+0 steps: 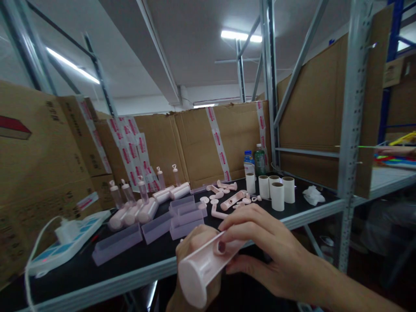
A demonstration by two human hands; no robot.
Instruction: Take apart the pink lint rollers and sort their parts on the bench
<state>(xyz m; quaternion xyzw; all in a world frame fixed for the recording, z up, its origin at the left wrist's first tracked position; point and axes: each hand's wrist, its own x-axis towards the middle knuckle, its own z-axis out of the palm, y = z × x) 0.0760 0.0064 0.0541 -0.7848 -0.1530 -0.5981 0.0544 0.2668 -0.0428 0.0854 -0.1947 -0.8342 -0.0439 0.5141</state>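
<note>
Pink tube (201, 268) hangs just in front of the desk (152, 253) edge, held in both hands. The right hand (273, 255) pinches its far end from above, and the left hand (195, 243) closes its grip around the barrel. It looks light, stiff and smooth, perhaps slippery, so the barrel is likely the best hold.

The only view comes from a head-worn camera, facing forward and only slightly down over the black-topped metal shelf bench (130, 260), whose front edge climbs from lower left to mid right. It sits very near the left hand (191, 249) and right hand (273, 255), which clasp a pale pink plastic tube (199, 268) at bottom centre; the white ceiling strip light (241, 36) shows at top.
</note>
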